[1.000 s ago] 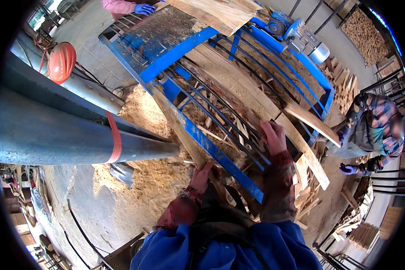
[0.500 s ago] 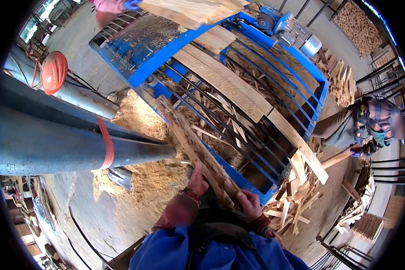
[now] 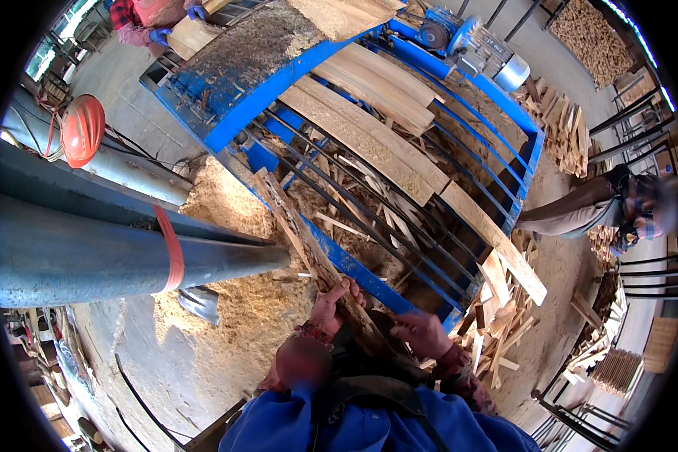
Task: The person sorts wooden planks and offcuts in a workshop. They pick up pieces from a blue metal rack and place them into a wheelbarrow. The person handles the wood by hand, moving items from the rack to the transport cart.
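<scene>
My left hand [image 3: 334, 307] is closed around a long, narrow wooden slat [image 3: 303, 235] with a rough, bark-like edge. The slat slants from my waist up to the near left side of a blue machine frame [image 3: 346, 260]. To the right of the slat's lower end is my right hand [image 3: 423, 334], apart from the wood; its fingers are blurred. Sawn boards [image 3: 369, 139] lie across the frame's dark bars, and one narrow board [image 3: 497, 245] juts past its right end. Wood scraps show beneath the bars.
A thick metal beam [image 3: 98, 248] with a red strap and an orange helmet [image 3: 83, 130] stand at left. Sawdust [image 3: 233, 282] covers the floor beside the frame. Offcuts [image 3: 497, 324] pile up at right. One co-worker [image 3: 618, 207] stands at right; another's gloved hands [image 3: 160, 36] handle boards at far left.
My right hand has come off the slat and moved right. My left hand has shifted slightly along it. More boards have slid onto the bars from the far end. The right co-worker has moved.
</scene>
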Demonstrator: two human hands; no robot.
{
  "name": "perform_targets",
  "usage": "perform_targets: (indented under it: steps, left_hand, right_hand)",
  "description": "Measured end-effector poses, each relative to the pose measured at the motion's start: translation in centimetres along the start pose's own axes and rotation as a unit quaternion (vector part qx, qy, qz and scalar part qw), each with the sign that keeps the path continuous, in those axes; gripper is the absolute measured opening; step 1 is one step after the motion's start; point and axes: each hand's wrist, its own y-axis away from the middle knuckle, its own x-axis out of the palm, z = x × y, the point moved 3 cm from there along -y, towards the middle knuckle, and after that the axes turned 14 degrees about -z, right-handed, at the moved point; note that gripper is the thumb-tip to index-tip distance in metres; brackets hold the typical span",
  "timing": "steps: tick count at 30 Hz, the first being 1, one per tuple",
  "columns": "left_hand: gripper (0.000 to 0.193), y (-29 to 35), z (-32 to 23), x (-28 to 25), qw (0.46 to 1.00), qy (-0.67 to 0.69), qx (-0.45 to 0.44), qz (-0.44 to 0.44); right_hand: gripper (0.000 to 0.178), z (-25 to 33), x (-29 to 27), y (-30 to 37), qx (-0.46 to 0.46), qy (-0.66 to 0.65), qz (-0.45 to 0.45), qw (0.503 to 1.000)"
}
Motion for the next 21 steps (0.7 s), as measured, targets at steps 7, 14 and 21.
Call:
perform_targets:
  steps: [7, 14, 21]
  left_hand:
    - [0.015, 0.1, -0.4, 0.6, 0.998, -0.011, -0.025, -0.058]
    - [0.015, 0.4, -1.5, 1.9, 0.991, -0.06, -0.001, -0.116]
    - [0.015, -0.3, -1.4, 1.7, 0.991, -0.065, -0.003, -0.115]
  right_hand:
    - [0.025, -3.2, -7.7, -11.5, -0.002, -0.06, -0.296, 0.953]
    - [0.022, -1.2, -10.7, -14.4, -0.008, 0.005, -0.303, 0.953]
    - [0.02, 4.1, -9.5, -9.2, 0.007, 0.038, -0.193, 0.98]
